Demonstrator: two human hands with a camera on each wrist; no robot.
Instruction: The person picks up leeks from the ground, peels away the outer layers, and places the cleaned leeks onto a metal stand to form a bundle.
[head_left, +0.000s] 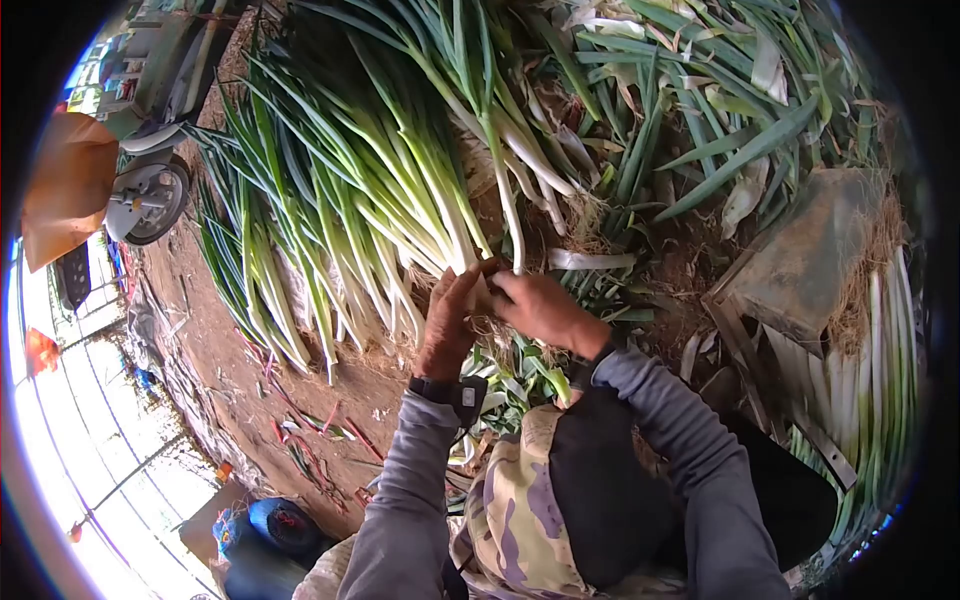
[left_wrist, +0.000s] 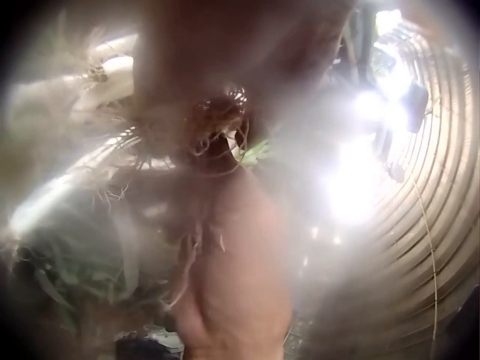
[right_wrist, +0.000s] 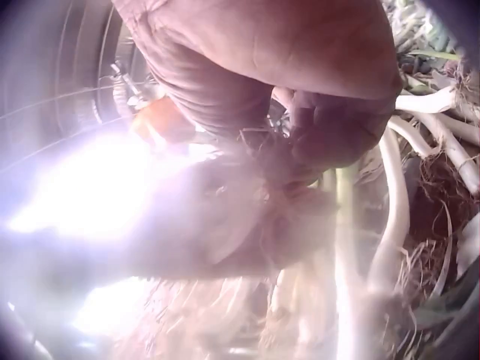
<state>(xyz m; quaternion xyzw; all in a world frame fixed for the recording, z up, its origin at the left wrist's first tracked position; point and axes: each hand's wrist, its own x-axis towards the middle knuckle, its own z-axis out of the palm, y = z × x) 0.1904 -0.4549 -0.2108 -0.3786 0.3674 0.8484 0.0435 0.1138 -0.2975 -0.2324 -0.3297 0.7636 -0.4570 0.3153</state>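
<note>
Currently both hands meet at the pale lower ends of the green onions (head_left: 452, 222), whose leaves reach away across the ground (head_left: 225, 395). The left hand (head_left: 448, 322) pinches the white stalks close to the base, thumb and fingers drawn together. The right hand (head_left: 550, 312) comes in from the other side, its fingers bent in a narrow grip on the same ends; glare and blur hide exactly which strands each fingertip has. Thin roots (left_wrist: 217, 124) show between the hands in the left wrist view.

The step in hand looks like close finger work around the root ends, and a further move there calls for a steady hold on the stalks, with light fingers so that the pale stems do not bruise or snap.

More onions (head_left: 290, 270) lie side by side to the left, roots toward the person. Loose leaves (head_left: 735, 165) are heaped at the upper right, near a flat panel (head_left: 800, 250).
</note>
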